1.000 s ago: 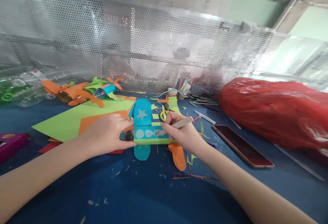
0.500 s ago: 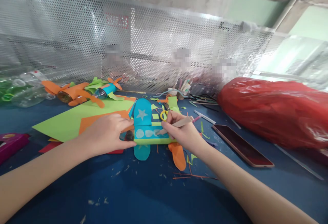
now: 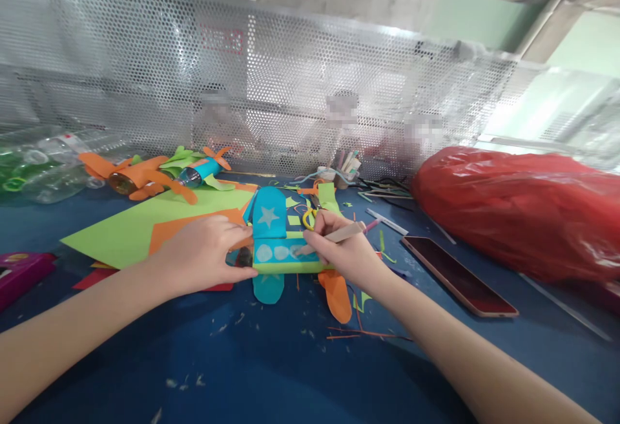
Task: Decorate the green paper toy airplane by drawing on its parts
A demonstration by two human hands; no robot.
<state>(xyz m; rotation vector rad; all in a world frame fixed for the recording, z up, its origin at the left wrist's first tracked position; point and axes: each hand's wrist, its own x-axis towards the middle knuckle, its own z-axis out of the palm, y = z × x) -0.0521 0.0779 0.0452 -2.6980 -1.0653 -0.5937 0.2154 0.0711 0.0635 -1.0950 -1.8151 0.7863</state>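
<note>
A toy plane (image 3: 269, 262) made from a bottle wrapped in blue and green paper lies on the blue table, its blue wing (image 3: 269, 214) marked with a pale star. Pale round windows run along its side. My left hand (image 3: 206, 249) is closed on the bottle end at the left, thumb below and fingers above. In my right hand (image 3: 341, 243) is a pale, thick marker pen (image 3: 345, 232), its tip against the rightmost visible window. An orange tail piece (image 3: 336, 298) sticks out below my right hand. Yellow-handled scissors (image 3: 309, 218) lie just behind that hand.
Green paper (image 3: 111, 230) and other coloured sheets lie at the left. Two more paper-covered bottle planes, one orange (image 3: 140, 177), one blue (image 3: 201, 170), stand behind them near clear bottles (image 3: 58, 165). On the right are a phone (image 3: 460, 275) and a red plastic bag (image 3: 513, 211). Paper scraps surround the plane.
Almost nothing differs. The pen tip stays at the same window, with only a very slight shift of my right hand; my left hand keeps its hold.
</note>
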